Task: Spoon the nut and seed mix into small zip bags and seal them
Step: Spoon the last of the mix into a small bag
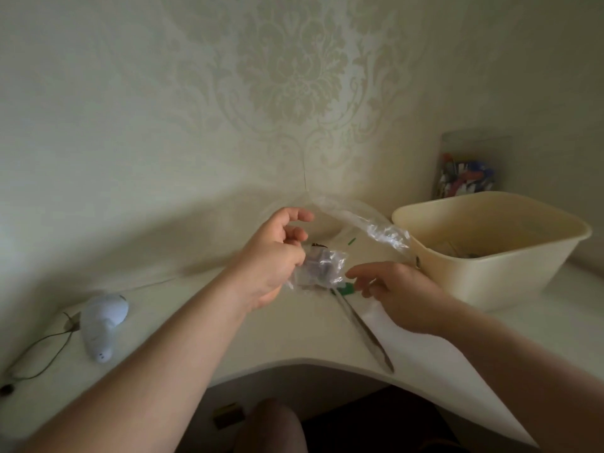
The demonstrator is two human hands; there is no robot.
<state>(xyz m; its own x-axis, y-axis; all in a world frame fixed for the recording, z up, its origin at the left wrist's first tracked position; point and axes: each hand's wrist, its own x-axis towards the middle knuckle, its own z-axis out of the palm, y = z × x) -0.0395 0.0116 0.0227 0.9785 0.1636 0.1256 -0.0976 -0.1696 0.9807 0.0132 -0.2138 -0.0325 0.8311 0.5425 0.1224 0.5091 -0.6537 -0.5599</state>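
Our left hand [274,253] pinches a small zip bag [322,268] above the bench [294,331]; our right hand [397,289] reaches, fingers loose, holding nothing.

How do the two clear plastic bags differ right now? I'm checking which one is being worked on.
The small zip bag is crumpled and pinched by the left hand; the large clear bag arches loosely above the desk, beside the cream tub. The small bag seems to hold dark contents; the large one looks empty where visible. Both are transparent, glossy plastic.
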